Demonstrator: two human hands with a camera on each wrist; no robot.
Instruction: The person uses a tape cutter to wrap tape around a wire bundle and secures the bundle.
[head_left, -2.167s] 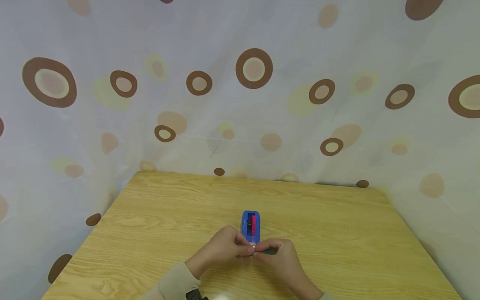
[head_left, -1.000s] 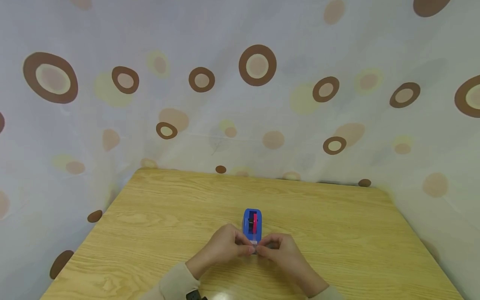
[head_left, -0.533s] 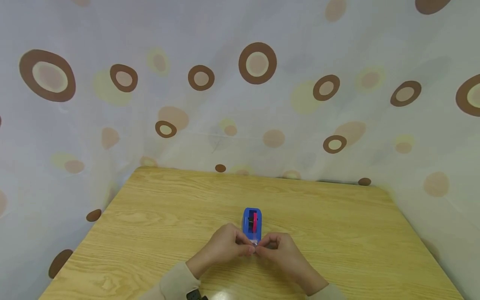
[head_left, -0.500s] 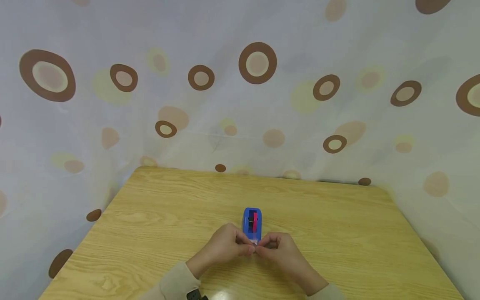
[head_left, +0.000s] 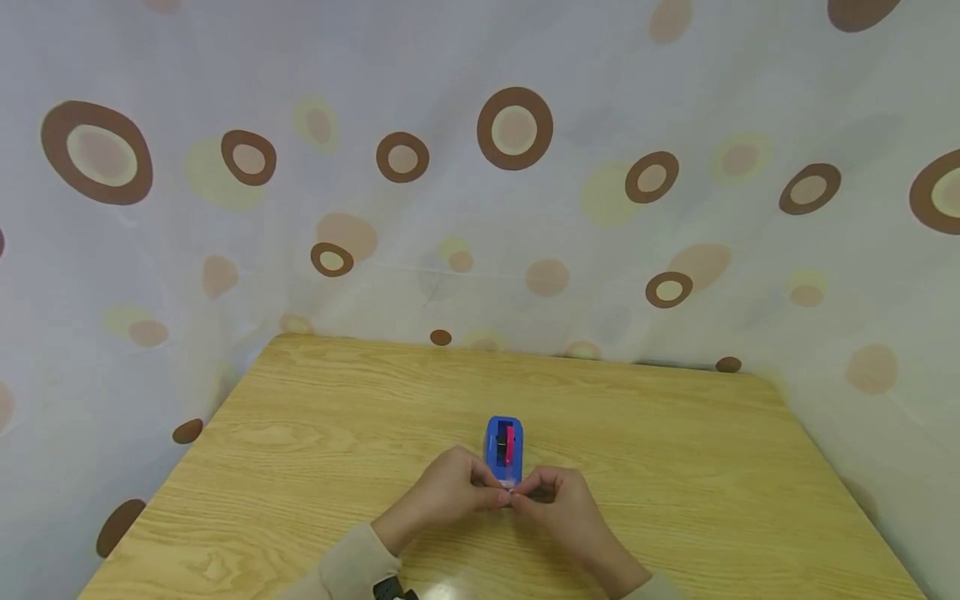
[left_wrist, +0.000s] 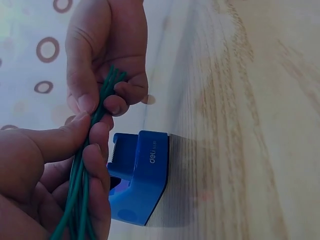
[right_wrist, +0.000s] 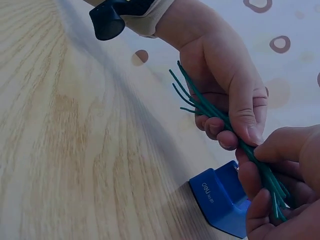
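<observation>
A bundle of thin green strands, like coated wires (left_wrist: pixel 80 192), runs through both hands; their far ends fan out past the left palm in the right wrist view. My left hand (head_left: pixel 455 490) pinches the bundle between thumb and fingers. Right beside it, my right hand (head_left: pixel 561 503) pinches the same bundle, fingertips meeting the left thumb. A blue tape dispenser (head_left: pixel 492 467) with a pink-red core (head_left: pixel 510 446) stands just behind the fingertips in the head view. Its toothed cutter (left_wrist: pixel 114 150) shows in the left wrist view. Whether tape lies around the strands, I cannot tell.
The wood-grain table (head_left: pixel 337 417) spreads around the hands. A pale curtain with brown ring patterns (head_left: pixel 515 129) hangs behind and at both sides. A dark wrist device (head_left: pixel 390 588) sits at the left sleeve.
Since the earliest frame, the right hand has shifted and turned slightly, and the green strands beside its fingers have gone from the head view. The left hand and dispenser stay nearly put.
</observation>
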